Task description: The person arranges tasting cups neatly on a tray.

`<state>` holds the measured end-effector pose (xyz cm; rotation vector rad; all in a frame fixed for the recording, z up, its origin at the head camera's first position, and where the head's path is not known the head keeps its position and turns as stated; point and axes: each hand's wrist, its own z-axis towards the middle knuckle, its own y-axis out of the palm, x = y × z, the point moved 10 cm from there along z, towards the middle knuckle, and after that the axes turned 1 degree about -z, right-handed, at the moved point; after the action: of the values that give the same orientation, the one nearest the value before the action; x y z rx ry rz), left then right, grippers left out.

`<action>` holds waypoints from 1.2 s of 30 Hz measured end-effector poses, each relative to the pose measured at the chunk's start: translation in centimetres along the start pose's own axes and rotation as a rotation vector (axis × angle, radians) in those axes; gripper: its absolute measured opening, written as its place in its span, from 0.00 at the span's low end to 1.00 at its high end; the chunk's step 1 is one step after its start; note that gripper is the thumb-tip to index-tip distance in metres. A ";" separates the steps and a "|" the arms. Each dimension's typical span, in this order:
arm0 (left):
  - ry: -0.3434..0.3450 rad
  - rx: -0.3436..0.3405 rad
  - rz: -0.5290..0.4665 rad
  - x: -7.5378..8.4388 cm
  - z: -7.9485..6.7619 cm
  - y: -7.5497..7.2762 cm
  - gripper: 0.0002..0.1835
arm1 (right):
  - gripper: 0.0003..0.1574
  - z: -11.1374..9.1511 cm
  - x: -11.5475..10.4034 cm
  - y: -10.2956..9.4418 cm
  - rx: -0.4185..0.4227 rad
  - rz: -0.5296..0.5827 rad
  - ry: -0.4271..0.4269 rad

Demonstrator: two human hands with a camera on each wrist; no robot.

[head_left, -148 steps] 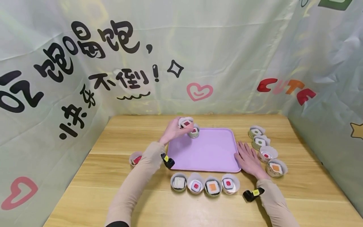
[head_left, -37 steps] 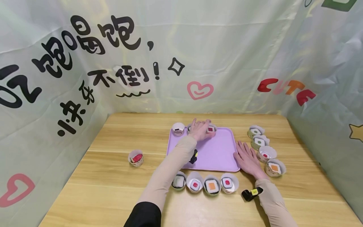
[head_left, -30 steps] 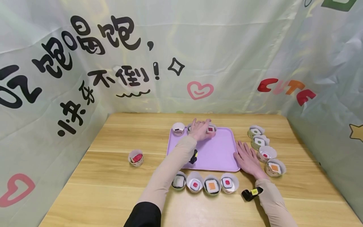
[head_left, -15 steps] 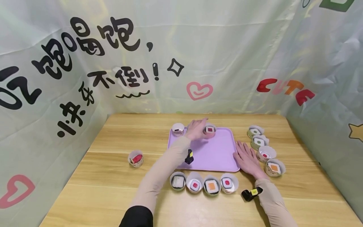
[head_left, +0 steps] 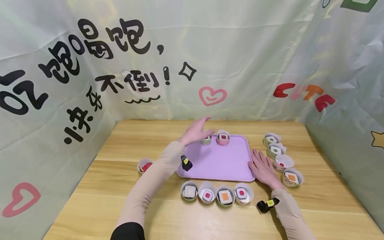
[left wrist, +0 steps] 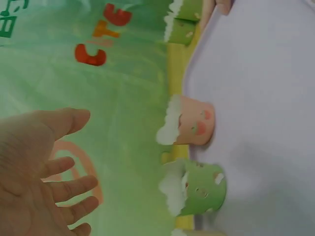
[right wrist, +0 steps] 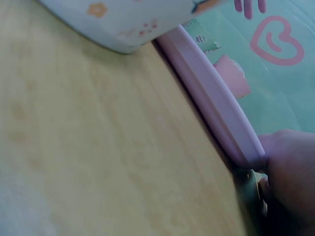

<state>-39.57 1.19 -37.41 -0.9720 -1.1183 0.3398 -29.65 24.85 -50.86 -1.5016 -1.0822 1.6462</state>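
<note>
My left hand point(head_left: 195, 132) is held up over the back left of the purple tray point(head_left: 225, 163), fingers spread and thumb apart, holding nothing. Just right of it, a pink paper cup point(head_left: 223, 141) with a toy sushi piece stands upright along the tray's back edge. A green paper cup point(left wrist: 204, 187) stands beside the pink one, partly behind my fingers in the head view. In the left wrist view a cream cup point(left wrist: 199, 233) shows at the bottom edge; the hand hides it in the head view. My right hand point(head_left: 264, 170) rests flat with its fingers against the tray's right side.
Several paper cups with sushi pieces line the front of the tray, among them one with an orange centre point(head_left: 225, 197). More cups run down the right side, including a green one point(head_left: 274, 150). A cup with a red piece point(head_left: 146, 166) stands at left beside my forearm.
The cup held about five seconds ago now stands in the tray's back row. My left hand has let go of the pink cup and drawn back leftward and up. The right hand stays put.
</note>
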 end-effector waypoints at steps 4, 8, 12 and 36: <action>0.006 0.032 0.000 -0.2 -1.4 -1.3 0.34 | 0.38 0.0 -0.1 0.0 0.000 -0.008 0.001; -0.001 0.057 0.004 -0.5 -2.8 -2.6 0.31 | 0.39 0.0 0.1 0.0 0.002 -0.001 0.002; -0.014 0.083 0.003 -1.3 -4.2 -3.6 0.29 | 0.39 0.1 0.3 0.0 -0.006 0.011 0.007; -0.256 0.170 -0.009 -10.9 -13.7 -7.5 0.31 | 0.39 0.1 0.2 0.0 -0.007 0.018 -0.002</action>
<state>-34.11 -16.98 -39.33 -0.7877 -1.3022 0.5553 -29.72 25.02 -50.96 -1.5191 -1.0799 1.6583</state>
